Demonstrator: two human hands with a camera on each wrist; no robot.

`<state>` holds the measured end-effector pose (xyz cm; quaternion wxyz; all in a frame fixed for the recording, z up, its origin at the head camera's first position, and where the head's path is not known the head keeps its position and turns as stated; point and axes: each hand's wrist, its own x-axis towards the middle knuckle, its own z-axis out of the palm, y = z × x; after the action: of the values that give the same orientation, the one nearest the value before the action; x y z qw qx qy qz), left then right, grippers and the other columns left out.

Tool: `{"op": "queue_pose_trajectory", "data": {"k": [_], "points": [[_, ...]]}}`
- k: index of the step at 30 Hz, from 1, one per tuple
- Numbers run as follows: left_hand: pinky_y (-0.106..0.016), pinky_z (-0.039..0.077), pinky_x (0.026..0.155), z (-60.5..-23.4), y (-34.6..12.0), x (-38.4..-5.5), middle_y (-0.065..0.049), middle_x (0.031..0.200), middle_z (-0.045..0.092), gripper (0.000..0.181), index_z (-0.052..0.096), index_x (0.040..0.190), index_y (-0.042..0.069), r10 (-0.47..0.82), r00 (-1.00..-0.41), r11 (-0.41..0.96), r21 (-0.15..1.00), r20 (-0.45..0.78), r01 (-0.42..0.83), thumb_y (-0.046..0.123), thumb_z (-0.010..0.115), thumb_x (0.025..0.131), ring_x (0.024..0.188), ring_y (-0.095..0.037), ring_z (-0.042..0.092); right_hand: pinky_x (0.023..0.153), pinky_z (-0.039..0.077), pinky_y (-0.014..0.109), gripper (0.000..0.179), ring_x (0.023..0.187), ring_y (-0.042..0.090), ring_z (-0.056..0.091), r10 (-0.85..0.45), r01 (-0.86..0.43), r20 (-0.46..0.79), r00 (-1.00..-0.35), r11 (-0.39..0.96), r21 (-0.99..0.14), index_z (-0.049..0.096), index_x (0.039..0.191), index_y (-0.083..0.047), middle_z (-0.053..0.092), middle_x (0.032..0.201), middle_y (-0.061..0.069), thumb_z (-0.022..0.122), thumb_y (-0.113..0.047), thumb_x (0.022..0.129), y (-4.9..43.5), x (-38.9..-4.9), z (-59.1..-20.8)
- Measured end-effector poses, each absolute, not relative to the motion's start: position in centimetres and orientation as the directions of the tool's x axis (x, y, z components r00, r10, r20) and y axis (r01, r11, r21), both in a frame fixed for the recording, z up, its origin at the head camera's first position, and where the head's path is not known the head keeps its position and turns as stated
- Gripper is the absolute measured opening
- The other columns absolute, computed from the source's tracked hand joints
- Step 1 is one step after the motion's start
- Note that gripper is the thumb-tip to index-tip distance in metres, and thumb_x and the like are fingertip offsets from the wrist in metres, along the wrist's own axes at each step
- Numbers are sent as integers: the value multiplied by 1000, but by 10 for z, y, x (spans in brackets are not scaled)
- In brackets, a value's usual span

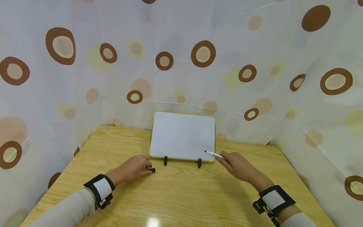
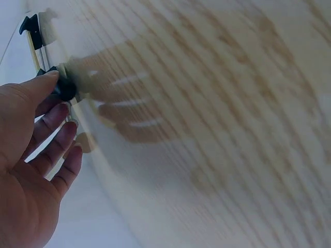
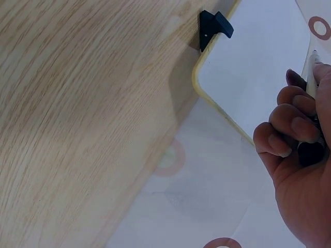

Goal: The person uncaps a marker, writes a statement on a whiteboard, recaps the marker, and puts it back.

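Fingers of the right hand (image 1: 237, 164) curl round a marker (image 1: 214, 154) before the whiteboard (image 1: 182, 135); the left hand (image 1: 132, 169) pinches a black piece (image 2: 66, 89). Only the right wrist view shows the marker's black rear end (image 3: 311, 154).

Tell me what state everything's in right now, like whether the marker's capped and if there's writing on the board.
Marker: uncapped, dark tip exposed.
Right hand: gripping the marker.
Left hand: pinching the small black piece.
Small black piece: held; too small to identify.
Whiteboard: propped up, no writing visible.
Black supports: at the board's lower edge.
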<state>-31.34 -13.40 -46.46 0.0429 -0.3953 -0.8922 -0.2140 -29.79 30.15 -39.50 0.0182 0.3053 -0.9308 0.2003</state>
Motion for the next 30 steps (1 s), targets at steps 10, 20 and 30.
{"op": "queue_pose_trajectory", "data": {"k": [10,20,30], "points": [[-25,46,66,-469,-137,-315,5,84,58,7,75,92,10,692,-688,600,354,220,717,16,76,93,74,-7,51,52,31,22,19,51,2,28,-561,-566,133,-817,737,-370,59,96,-16,37,64,-11,49,-24,110,299,-298,-394],[-26,48,66,-470,-137,-314,4,86,60,5,74,93,11,697,-682,605,330,222,725,16,77,93,75,-8,53,52,31,23,18,51,2,29,-556,-555,120,-823,741,-377,61,98,-16,38,64,-10,50,-24,110,296,-297,-393],[-24,44,64,-476,-142,-313,8,82,56,7,73,92,15,681,-690,612,327,243,720,19,78,93,71,-3,48,53,30,22,20,52,2,28,-572,-575,134,-809,725,-378,57,92,-17,37,64,-11,50,-24,110,292,-297,-396]]}}
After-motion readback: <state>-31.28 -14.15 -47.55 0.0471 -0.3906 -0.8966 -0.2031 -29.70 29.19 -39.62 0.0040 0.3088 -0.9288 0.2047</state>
